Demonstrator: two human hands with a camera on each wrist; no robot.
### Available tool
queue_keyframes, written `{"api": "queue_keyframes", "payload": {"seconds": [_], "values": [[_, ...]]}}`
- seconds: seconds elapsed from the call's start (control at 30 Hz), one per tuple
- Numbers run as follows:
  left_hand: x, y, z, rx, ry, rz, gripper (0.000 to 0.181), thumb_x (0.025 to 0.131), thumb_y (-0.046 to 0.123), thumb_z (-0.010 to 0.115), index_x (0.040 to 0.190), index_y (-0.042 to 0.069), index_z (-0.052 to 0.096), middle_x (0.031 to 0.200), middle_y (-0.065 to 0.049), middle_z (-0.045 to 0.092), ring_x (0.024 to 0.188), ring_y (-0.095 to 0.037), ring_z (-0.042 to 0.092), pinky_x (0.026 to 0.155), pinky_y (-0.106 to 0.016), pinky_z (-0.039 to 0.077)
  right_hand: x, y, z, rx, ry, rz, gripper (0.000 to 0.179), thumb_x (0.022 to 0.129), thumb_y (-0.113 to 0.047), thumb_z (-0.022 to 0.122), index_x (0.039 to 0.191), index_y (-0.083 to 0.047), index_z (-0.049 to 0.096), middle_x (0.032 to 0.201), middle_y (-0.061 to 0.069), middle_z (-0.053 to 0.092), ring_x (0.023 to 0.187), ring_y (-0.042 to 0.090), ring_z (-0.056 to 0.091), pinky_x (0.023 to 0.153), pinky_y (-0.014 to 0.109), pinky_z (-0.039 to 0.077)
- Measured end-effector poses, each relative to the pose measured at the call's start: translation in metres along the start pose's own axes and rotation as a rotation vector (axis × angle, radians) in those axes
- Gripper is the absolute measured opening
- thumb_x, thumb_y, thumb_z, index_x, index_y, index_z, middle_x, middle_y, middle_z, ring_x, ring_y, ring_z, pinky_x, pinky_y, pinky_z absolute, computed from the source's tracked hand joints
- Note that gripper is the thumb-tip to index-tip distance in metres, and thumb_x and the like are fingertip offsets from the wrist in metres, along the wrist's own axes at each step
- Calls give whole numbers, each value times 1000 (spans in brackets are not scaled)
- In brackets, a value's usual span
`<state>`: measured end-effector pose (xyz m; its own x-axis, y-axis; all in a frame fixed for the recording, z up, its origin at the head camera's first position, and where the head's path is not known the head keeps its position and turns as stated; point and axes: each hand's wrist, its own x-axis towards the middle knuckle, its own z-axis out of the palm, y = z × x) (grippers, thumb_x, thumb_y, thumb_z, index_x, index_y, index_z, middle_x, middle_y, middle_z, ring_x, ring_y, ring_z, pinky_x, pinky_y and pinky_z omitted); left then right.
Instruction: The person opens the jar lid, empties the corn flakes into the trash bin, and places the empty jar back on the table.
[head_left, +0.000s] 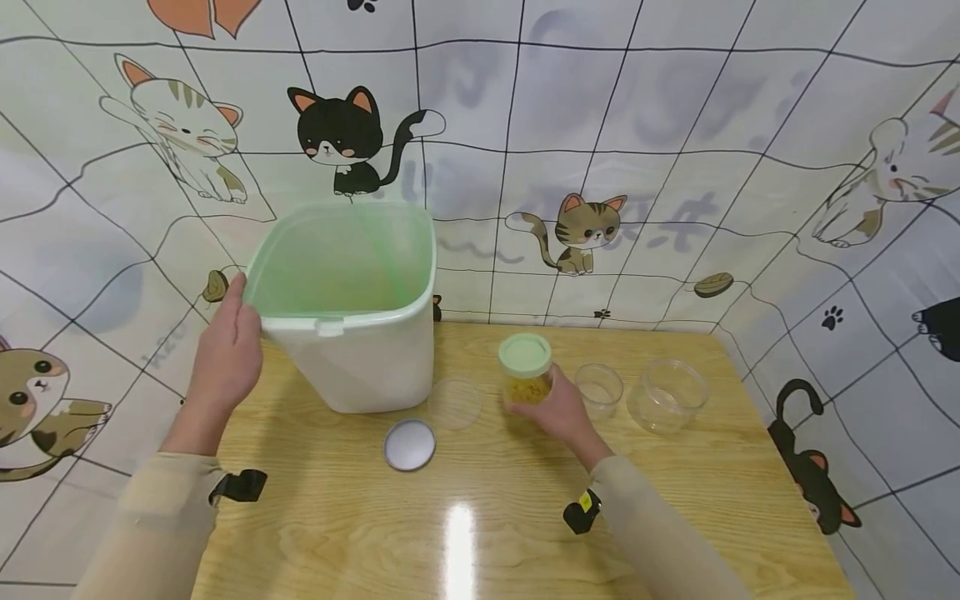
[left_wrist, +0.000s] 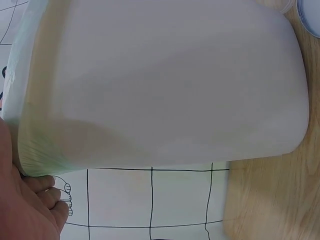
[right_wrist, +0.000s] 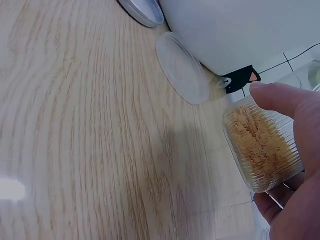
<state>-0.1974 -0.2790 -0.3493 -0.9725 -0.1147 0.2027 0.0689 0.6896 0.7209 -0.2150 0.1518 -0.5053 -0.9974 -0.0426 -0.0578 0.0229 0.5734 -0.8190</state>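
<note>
My left hand (head_left: 227, 354) grips the left rim of a white trash bin (head_left: 367, 367) lined with a thin green bag (head_left: 337, 262). In the left wrist view, the fingers (left_wrist: 47, 195) curl under the bin's rim edge. My right hand (head_left: 558, 408) holds a clear jar (head_left: 527, 390) with a pale green lid (head_left: 525, 354), close over the table. Seen from the right wrist, the jar (right_wrist: 260, 145) is tilted, its ribbed wall showing dry yellowish shreds inside. The thumb lies along one side and fingers wrap the other.
On the wooden table (head_left: 337, 517), a clear flat lid (head_left: 455, 403) and a white round lid (head_left: 409, 445) lie before the bin. Right of the jar stand a small clear container (head_left: 600, 387) and a larger one (head_left: 667, 398). A cat-patterned sheet (head_left: 480, 108) rises behind.
</note>
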Motion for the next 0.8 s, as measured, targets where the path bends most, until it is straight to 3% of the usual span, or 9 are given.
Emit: {"api": "queue_keyframes", "payload": {"seconds": [0.1,0.2,0.33,0.4,0.47,0.57,0.7,0.77,0.8], "values": [[-2,-2,0,-32,-4,-8,55,104,39,11,156,35,-7,165,-1,1,151,-39,2,117,-67,7,-5,2,-3,0,-7,-7,90,70,-35,88,143,-13,40,139,8,54,128,30,52,107,53,43],[-5,-3,0,-54,10,-5,55,104,44,13,154,40,-8,165,-6,6,150,-41,5,115,-69,7,-9,3,-5,-9,-18,-9,87,70,-34,88,140,-12,43,136,8,56,125,29,54,105,52,44],[-8,-7,2,-79,34,11,55,104,48,14,154,41,-8,164,-11,11,150,-41,6,116,-69,6,-14,4,-6,-44,-27,-20,85,70,-33,88,139,-10,44,133,9,58,121,29,56,102,51,47],[-9,-10,3,-89,43,10,55,104,49,11,155,38,-6,165,-6,7,151,-37,3,117,-67,4,-16,4,-7,-54,-30,-18,85,70,-32,88,139,-9,44,132,10,59,120,29,57,101,51,47],[-11,-15,5,-88,61,-15,56,104,49,9,157,34,-1,165,-4,9,151,-36,5,118,-65,6,-18,5,-7,-55,-36,-17,85,70,-32,88,139,-9,44,131,10,59,119,29,57,101,51,47],[-16,-25,9,-71,81,-119,61,103,51,7,158,24,11,164,-7,17,150,-40,12,117,-65,14,-20,6,-8,-49,-42,-15,85,68,-33,89,137,-9,46,130,9,61,118,28,58,101,50,47],[-27,-48,19,-41,-6,-274,68,102,52,13,156,11,20,159,-21,24,143,-51,21,108,-70,24,-20,9,-8,-63,-51,-28,84,66,-35,90,135,-10,48,128,8,62,115,27,59,99,49,48],[-33,-62,26,-6,-87,-291,69,103,50,16,155,5,21,155,-29,26,137,-54,29,101,-69,32,-21,10,-9,-77,-53,-30,84,65,-37,90,134,-10,49,126,7,63,113,26,60,98,49,49],[-36,-69,30,11,-123,-297,69,103,50,18,154,4,24,149,-33,35,129,-54,39,95,-66,40,-22,11,-9,-91,-56,-30,85,65,-37,90,134,-10,49,126,7,63,113,26,60,97,49,50]]}}
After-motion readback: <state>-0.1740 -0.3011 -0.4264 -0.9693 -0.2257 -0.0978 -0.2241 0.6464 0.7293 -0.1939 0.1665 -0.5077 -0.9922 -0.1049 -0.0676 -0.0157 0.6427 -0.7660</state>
